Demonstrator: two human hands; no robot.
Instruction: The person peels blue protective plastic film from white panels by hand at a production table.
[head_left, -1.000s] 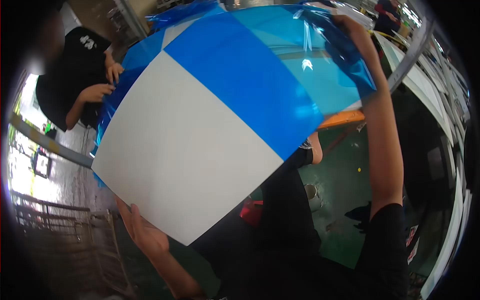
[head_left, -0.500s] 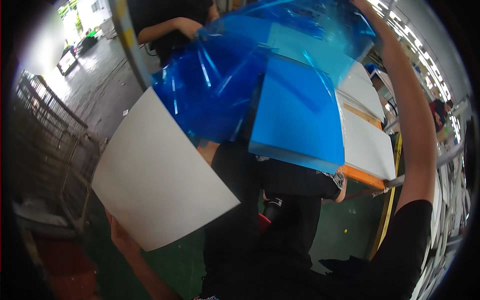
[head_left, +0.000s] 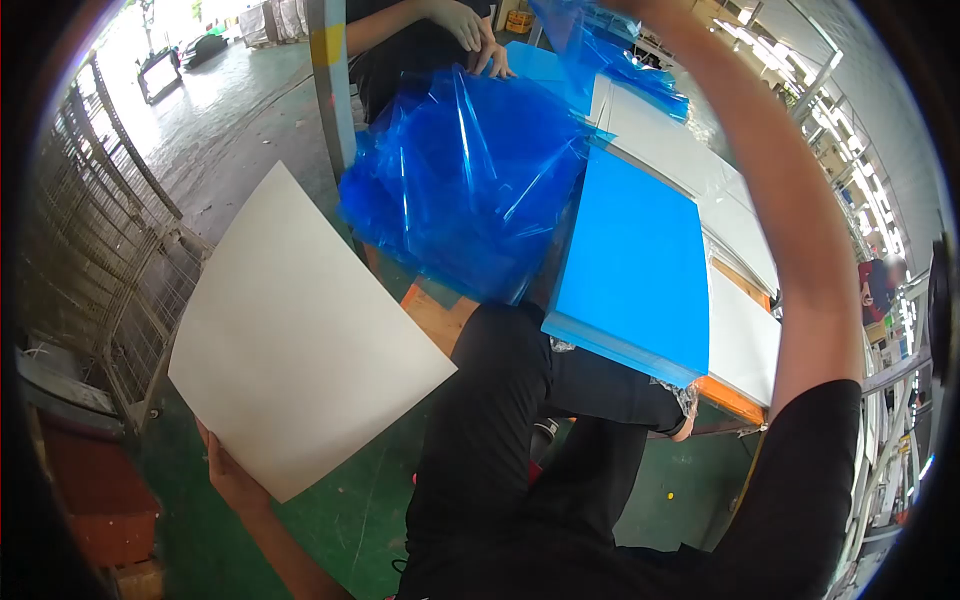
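My left hand grips the lower left edge of a white sheet, which is slightly curved and held up left of my legs. The fingers behind the sheet are partly hidden. At the top edge of the view my right hand is cut off and its fingers do not show. Clear blue film hangs right beside it. A thick stack of bright blue sheets lies before me, over my knee. Left of that stack is a crumpled heap of blue film.
Another person's hands are just behind the film heap. White sheets lie on an orange-edged support at the right. A metal post stands at the back left, and a wire cage is at the far left.
My right hand has swung left along the top, and the blue film has come away from over the stack with it. My left hand still holds the white sheet. The view has shifted.
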